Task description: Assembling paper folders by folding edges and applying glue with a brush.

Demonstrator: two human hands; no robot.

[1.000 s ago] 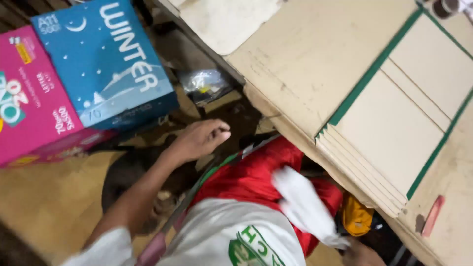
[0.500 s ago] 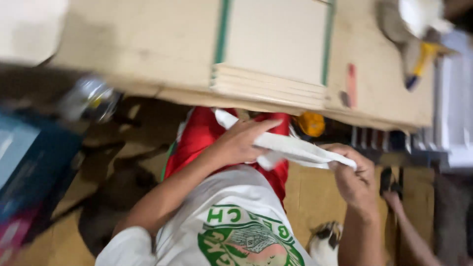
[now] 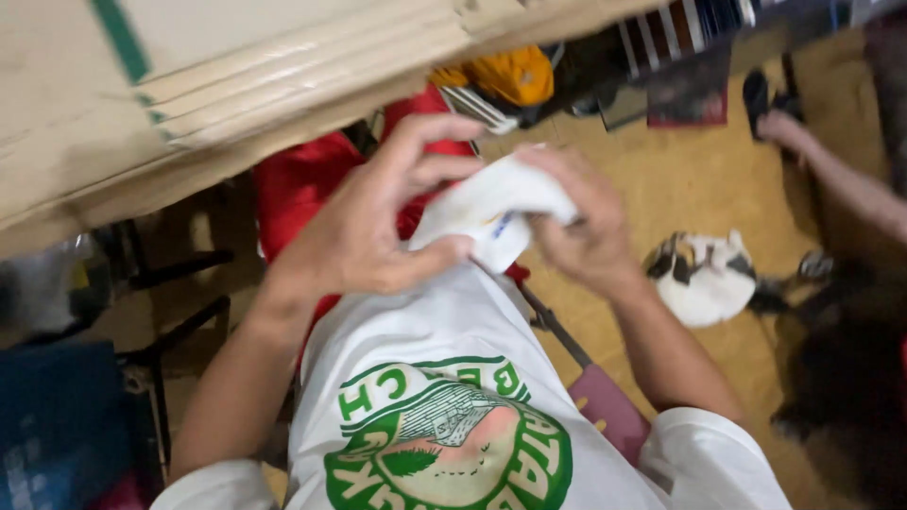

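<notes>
White cloth gripped between left hand, right hand

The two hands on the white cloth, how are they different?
The left hand has its fingers spread wide, thumb pressed under the white cloth; the right hand is curled over it. The left hand shows sharper; the right hand is blurred. Both touch the same cloth above the lap.

soft matt white cloth

The folded soft cloth is white with a small blue mark. The cotton shirt is white with a green round print. The flat cardboard sheets are beige with green edges.
</notes>
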